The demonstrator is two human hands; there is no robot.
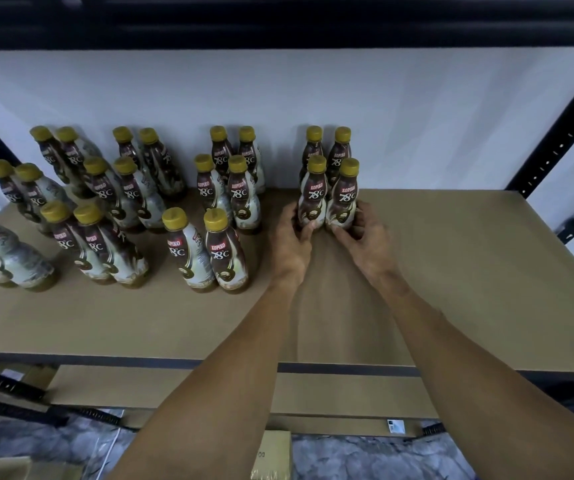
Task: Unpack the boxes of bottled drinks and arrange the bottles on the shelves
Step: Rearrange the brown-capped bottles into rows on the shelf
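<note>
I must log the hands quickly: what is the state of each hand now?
Left hand: grips a brown-and-white plastic bottle with gold cap.
Right hand: grips the matching bottle beside it.

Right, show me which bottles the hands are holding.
The front pair of the rightmost group: the left hand grips the left bottle, the right hand the right bottle. All others stand untouched.
</note>
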